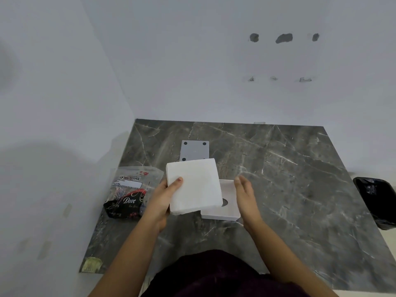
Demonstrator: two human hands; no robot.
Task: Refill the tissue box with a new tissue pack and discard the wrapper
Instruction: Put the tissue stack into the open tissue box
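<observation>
At centre counter [278, 168], the left hand [165, 196] clamps the tissue stack [194, 185] above the upturned box [227, 202], its base plate [194, 150] lying at 12 o'clock. Right hand [245, 191] hovers open at 3 o'clock; loading seems underway, so next lower the stack squarely inside. Wrapper [130, 191] waits at 9 o'clock, bin [377, 202] far at 3.

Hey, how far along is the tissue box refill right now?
Done: the tissue stack is out of its wrapper, which lies empty on the counter. In hand: the left hand has its grip on the stack, above the open white box; the right hand is open beside the box. Left: seat the tissues, close the box with the grey panel, bin the wrapper.
</observation>
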